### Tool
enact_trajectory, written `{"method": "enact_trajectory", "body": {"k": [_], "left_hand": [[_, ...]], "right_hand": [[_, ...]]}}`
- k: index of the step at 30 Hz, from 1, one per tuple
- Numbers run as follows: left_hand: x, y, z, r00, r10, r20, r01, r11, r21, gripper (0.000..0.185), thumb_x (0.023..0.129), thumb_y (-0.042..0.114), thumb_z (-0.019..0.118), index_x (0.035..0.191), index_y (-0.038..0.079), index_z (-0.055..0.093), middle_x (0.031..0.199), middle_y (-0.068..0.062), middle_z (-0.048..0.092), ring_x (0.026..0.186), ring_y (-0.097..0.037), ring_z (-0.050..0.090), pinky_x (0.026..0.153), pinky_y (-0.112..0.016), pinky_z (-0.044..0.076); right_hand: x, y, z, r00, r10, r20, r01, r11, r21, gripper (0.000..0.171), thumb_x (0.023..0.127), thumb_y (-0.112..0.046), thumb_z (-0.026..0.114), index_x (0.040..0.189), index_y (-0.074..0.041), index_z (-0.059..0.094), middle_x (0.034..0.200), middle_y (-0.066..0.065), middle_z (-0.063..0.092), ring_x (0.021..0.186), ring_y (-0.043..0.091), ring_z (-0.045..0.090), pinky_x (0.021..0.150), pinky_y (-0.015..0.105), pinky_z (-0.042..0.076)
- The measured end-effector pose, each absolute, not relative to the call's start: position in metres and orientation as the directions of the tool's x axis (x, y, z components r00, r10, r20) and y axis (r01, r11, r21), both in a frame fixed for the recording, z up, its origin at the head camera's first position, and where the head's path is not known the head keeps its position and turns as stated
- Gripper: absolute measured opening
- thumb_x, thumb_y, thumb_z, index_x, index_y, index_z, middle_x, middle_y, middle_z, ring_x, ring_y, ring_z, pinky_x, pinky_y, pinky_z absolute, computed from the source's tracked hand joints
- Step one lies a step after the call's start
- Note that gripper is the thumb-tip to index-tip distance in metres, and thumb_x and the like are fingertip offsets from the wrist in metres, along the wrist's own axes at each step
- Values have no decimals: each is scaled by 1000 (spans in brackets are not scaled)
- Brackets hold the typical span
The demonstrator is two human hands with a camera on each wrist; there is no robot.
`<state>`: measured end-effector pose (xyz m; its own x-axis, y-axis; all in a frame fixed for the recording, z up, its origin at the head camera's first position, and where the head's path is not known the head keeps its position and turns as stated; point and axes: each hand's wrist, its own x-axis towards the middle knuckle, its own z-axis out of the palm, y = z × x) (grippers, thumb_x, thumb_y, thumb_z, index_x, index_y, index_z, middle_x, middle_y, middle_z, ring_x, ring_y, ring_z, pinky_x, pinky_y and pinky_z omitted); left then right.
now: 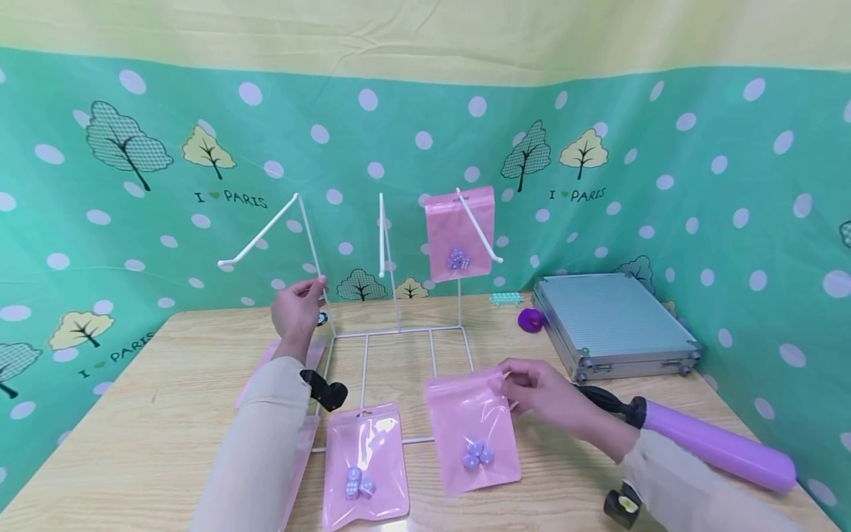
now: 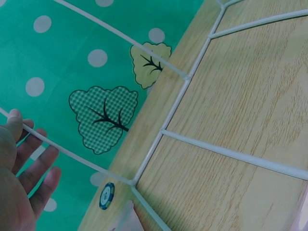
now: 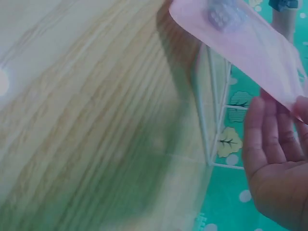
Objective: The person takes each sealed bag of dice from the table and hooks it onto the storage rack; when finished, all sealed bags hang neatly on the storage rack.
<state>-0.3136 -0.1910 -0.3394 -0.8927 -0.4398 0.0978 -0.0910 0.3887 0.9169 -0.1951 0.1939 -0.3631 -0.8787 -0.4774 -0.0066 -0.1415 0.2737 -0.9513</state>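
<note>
The right hand (image 1: 541, 391) pinched the top corner of a pink bag (image 1: 473, 432) between thumb and fingertips. The bag lay flat on the table (image 1: 166, 414), partly over the base of the white wire rack (image 1: 399, 332). Its long axis ran from the near edge of the table toward the rack, with the gripped top end farther from the person and the dice (image 1: 477, 454) bunched near the bottom end. The bag extended from the pinch toward the left and toward the person. In the right wrist view the bag (image 3: 250, 43) appeared lifted at the finger end, though how far could not be told.

The left hand (image 1: 297, 310) held the rack's left upright wire, fingers curled round it near its lower part. The left wrist view showed a wire passing across the fingers (image 2: 33, 159).

The rack's hooks pointed toward the person and slightly upward. The right hook carried a hung bag (image 1: 460, 233); the middle hook (image 1: 382, 236) and left hook (image 1: 262, 233) were bare. The right hand was the nearer to the gripped bag; the middle hook stood above and behind it, to the left.

A second bag (image 1: 364, 465) lay flat beside the first, to its left, untouched.
</note>
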Motion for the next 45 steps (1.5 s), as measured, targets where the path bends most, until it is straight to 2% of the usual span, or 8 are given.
{"method": "enact_trajectory", "body": {"k": [5,10,18,29,32,39,45], "left_hand": [[-313,-191,-340,-893,-439,102,-87,389,917,44,103,45,59,129,11,70,124,-12,71,110,-28,71,86,-32,52],[-313,-192,-340,-892,-440,106,-84,390,917,43,103,45,59,128,11,71,123,-12,72,109,-28,71,83,-29,51],[-314,-191,-341,-893,-437,104,-81,386,919,44,103,45,59,128,11,71,124,-13,71,109,-29,71,94,-40,53],[-314,-193,-340,-897,-431,101,-83,388,918,43,103,45,59,127,11,71,124,-13,71,110,-29,71,96,-42,53],[-314,-193,-340,-897,-431,96,-88,387,918,42,103,44,59,127,11,71,125,-13,71,110,-29,71,92,-39,53],[-316,-193,-340,-894,-435,107,-89,406,910,40,102,41,62,128,12,71,125,-12,71,108,-29,72,67,-21,50],[-314,-194,-339,-895,-430,117,-84,422,903,40,103,40,61,128,11,70,124,-13,71,108,-30,72,70,-23,50]], "right_hand": [[-190,193,-351,-887,-454,80,-222,270,-937,30,104,-19,59,123,5,63,97,15,71,82,25,70,69,38,61],[-188,191,-335,-880,-447,164,-318,295,-901,26,104,-17,60,119,3,67,94,13,72,78,20,69,65,36,60],[-178,180,-307,-863,-426,270,-415,296,-860,21,102,-15,64,115,-1,71,89,7,73,70,21,70,64,35,60],[-166,150,-281,-828,-419,372,-488,211,-847,19,100,-13,66,110,1,73,83,5,72,66,18,67,61,33,59],[-167,142,-276,-817,-411,405,-510,186,-840,20,100,-14,66,109,1,73,82,5,72,64,18,66,60,33,58],[-166,125,-263,-827,-373,421,-503,158,-849,18,100,-16,67,109,-3,74,80,6,70,66,19,63,61,32,58],[-167,113,-254,-849,-325,418,-465,82,-881,21,100,-18,67,110,0,73,78,8,64,66,19,60,62,31,57]]}}
